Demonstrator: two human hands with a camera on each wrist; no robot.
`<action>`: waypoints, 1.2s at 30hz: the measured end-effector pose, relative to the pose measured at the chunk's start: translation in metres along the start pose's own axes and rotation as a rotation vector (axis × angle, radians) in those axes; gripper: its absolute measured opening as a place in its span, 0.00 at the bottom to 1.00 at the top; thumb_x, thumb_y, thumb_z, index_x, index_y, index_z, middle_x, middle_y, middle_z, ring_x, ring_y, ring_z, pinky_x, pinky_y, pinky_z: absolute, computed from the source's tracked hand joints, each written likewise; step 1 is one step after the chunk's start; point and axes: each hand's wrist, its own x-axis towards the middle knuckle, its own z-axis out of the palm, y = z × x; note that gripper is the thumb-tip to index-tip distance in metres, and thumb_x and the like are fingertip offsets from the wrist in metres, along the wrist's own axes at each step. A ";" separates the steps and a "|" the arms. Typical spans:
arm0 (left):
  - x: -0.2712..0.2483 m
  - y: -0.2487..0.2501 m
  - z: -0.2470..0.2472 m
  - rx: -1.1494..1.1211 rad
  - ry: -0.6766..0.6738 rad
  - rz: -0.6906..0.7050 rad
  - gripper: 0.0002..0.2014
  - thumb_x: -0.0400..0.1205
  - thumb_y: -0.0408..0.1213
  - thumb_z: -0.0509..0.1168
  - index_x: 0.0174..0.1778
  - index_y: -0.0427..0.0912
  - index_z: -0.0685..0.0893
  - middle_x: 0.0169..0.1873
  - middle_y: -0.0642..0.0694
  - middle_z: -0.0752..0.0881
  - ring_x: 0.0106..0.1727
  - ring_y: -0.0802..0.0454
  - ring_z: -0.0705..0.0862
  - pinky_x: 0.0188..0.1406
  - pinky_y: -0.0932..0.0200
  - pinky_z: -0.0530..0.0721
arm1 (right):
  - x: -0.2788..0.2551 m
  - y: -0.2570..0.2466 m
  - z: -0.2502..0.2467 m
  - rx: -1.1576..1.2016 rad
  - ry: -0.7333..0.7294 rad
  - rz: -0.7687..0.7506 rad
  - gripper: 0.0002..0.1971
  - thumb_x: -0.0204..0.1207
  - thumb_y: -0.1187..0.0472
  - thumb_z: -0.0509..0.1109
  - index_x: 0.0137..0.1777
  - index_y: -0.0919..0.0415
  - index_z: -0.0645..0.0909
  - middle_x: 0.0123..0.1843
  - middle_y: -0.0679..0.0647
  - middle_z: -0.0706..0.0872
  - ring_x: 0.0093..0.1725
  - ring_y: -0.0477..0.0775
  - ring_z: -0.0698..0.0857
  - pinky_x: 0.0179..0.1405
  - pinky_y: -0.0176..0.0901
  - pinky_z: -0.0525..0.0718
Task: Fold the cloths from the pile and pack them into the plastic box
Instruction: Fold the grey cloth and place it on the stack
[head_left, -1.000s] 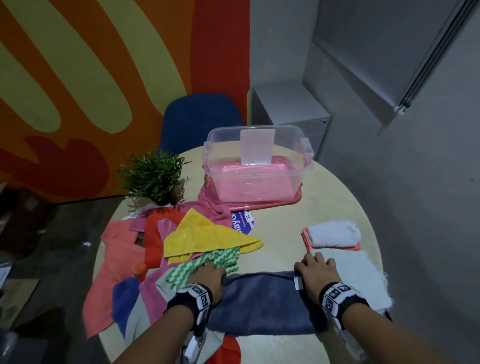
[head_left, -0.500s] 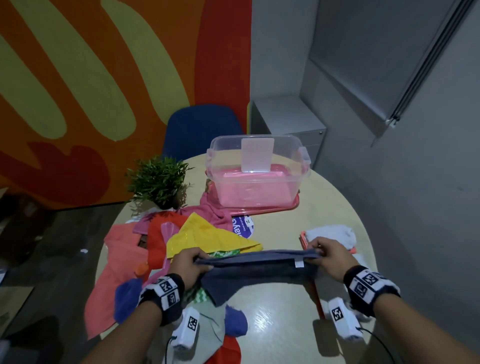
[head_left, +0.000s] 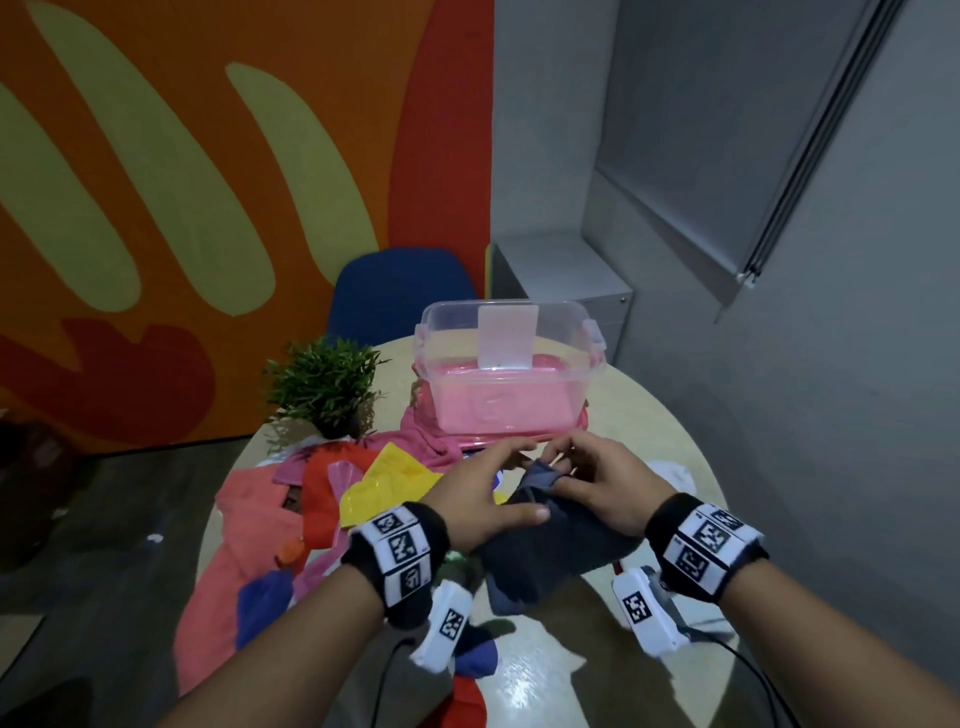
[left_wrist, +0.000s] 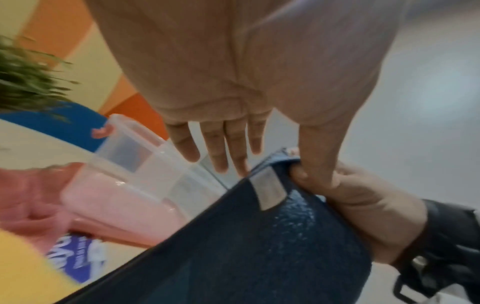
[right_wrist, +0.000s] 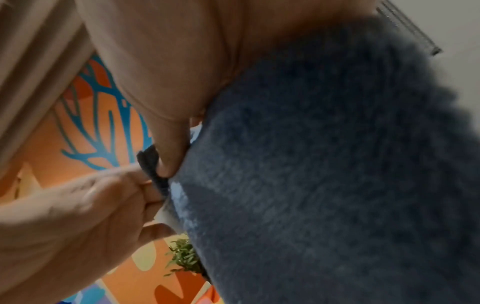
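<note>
- Standing on your counter (head_left: 649, 441) by the orange wall (head_left: 337, 41): plastic box (head_left: 569, 358), plant (head_left: 322, 382), cloth pile (head_left: 249, 519).
- Your right grip (head_left: 608, 488) pinches the blue cloth (head_left: 550, 551); left grip (head_left: 478, 499) released.

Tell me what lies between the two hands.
The blue cloth: the right hand pinches its corner, the left hand touches it. The head view shows this.
</note>
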 end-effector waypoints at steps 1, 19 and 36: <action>0.004 0.007 -0.001 -0.012 0.006 0.016 0.27 0.73 0.45 0.78 0.67 0.55 0.80 0.60 0.56 0.86 0.61 0.62 0.83 0.64 0.59 0.81 | 0.001 -0.006 0.000 0.036 -0.006 0.014 0.13 0.74 0.68 0.76 0.52 0.51 0.79 0.42 0.51 0.88 0.44 0.53 0.87 0.49 0.45 0.85; 0.026 0.029 -0.040 -0.285 0.395 0.015 0.06 0.82 0.23 0.66 0.48 0.36 0.85 0.35 0.50 0.86 0.23 0.69 0.79 0.24 0.75 0.75 | 0.002 -0.009 -0.057 -0.162 0.334 0.019 0.11 0.74 0.69 0.75 0.49 0.52 0.90 0.43 0.44 0.91 0.46 0.42 0.88 0.48 0.31 0.83; -0.092 -0.090 0.104 -0.271 -0.437 -0.360 0.05 0.81 0.38 0.71 0.45 0.53 0.83 0.26 0.59 0.78 0.32 0.67 0.76 0.40 0.70 0.73 | -0.125 0.107 0.039 -0.203 -0.506 0.486 0.05 0.73 0.49 0.74 0.39 0.38 0.81 0.39 0.38 0.84 0.43 0.38 0.82 0.47 0.36 0.79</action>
